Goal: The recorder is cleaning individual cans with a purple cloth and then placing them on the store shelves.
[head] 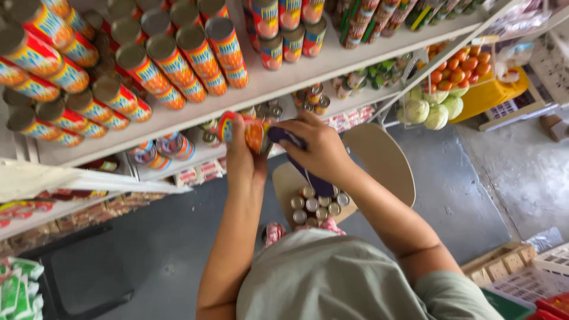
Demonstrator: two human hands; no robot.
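You have two hands up: your left hand (242, 155) with one red-and-yellow can (244, 128), your right hand (317, 148) with one dark blue cloth (296, 155). Below that can, one wooden chair (385, 163) carries about ten silver-topped cans (314, 205). Right of the chair lie roughly five green cabbages (434, 106).
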